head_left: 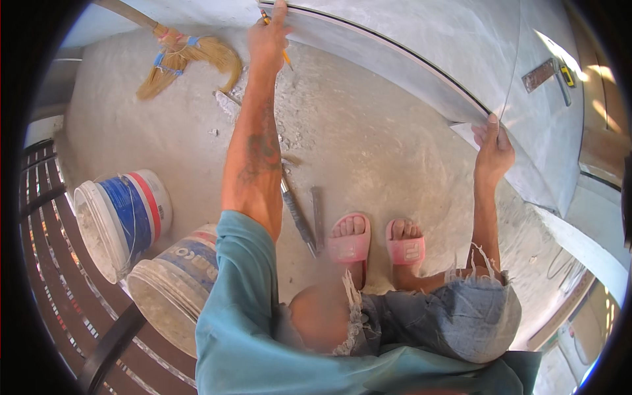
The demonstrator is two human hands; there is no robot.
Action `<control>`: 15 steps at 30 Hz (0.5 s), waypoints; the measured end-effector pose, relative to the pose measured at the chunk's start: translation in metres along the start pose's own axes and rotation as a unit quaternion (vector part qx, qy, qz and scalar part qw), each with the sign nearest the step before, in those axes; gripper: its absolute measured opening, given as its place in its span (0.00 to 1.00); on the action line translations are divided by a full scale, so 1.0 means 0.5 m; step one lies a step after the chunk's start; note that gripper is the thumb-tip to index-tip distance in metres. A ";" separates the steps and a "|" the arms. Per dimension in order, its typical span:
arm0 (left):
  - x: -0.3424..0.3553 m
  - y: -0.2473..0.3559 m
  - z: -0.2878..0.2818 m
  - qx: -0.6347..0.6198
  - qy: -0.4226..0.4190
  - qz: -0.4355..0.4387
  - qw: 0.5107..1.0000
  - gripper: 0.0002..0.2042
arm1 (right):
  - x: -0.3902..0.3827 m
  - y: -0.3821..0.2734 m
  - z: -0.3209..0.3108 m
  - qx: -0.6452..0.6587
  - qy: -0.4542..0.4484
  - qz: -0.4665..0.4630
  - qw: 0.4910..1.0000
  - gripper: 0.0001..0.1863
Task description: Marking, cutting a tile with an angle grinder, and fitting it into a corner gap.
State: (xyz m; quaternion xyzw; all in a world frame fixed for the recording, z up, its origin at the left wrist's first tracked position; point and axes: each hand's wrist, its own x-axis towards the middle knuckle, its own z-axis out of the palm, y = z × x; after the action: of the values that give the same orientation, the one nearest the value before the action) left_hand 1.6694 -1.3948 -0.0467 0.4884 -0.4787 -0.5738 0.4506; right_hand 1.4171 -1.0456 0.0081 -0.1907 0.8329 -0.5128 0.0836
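Pencil (287, 58) and slab meet at the top of the view: the left hand (268, 34) is closed around a yellow pencil, its fingers pressed against the far edge of a large grey slab (421, 39) that leans against the wall. The right hand (493, 146) pinches the slab's near lower corner, thumb on top and fingers curled under the edge. The slab stands tilted on the dusty concrete floor (368, 151), held only at these two points.

Risk lies mainly in that hold. If the right hand's grip slides on the dusty edge, the slab could tip or drop toward the feet, which wear only open pink sandals (349, 241) just below it. A steel chisel (297, 216) and a flat bar (318, 209) lie loose on the floor beside the left foot, easy to step on or roll over while shifting weight. Pressing the pencil while the slab is unsteady could also let the mark wander. Two plaster-caked buckets (125, 217) and a broom (187, 56) stand well apart to the left.
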 end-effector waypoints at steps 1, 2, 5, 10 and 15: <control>0.001 0.001 0.004 -0.004 0.002 0.002 1.000 0.36 | 0.004 0.000 -0.001 0.000 0.000 -0.004 1.000 0.28; 0.002 0.002 0.004 0.004 -0.012 -0.007 1.000 0.34 | 0.007 -0.001 -0.002 -0.002 0.003 0.000 1.000 0.28; -0.016 0.011 -0.005 0.066 -0.016 -0.032 0.997 0.32 | -0.006 -0.001 -0.001 -0.003 0.008 0.011 1.000 0.28; -0.029 0.018 0.009 0.150 0.020 -0.021 0.988 0.29 | -0.001 -0.001 -0.005 0.000 0.021 0.008 1.000 0.27; 0.020 0.000 -0.029 0.010 0.005 -0.024 1.000 0.27 | -0.015 -0.003 0.008 0.023 0.005 0.031 0.999 0.25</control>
State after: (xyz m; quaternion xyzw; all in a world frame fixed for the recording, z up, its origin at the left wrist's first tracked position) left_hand 1.6826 -1.4063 -0.0491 0.5075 -0.4704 -0.5767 0.4342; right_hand 1.4254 -1.0465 0.0074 -0.1599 0.8266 -0.5303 0.0997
